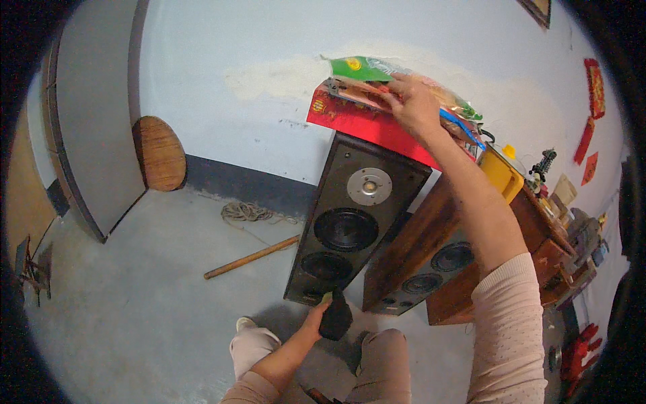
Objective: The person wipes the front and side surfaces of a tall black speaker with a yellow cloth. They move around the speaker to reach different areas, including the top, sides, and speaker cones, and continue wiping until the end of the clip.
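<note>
My left hand (317, 321), low and in front of my knees, grips a dark, soft-looking item (336, 317) with a small yellow-green part near the fingers; its kind is unclear. Stretched out ahead, my right hand (415, 101) touches a pile of plastic packets, among them a green bag (353, 68). Whether its fingers pinch one of them cannot be made out. The pile lies on a red box (348, 118), which rests on top of a tall black floor speaker (348, 202). A second speaker with wooden sides (409, 252) stands to the right.
On the floor lie a wooden stick (251, 257) and a coiled rope (246, 211). An oval wooden board (160, 154) leans by the grey door (96, 111). At right, a wooden cabinet (535, 222) carries a yellow container (497, 174) and small items. A red glove (580, 353) is at lower right.
</note>
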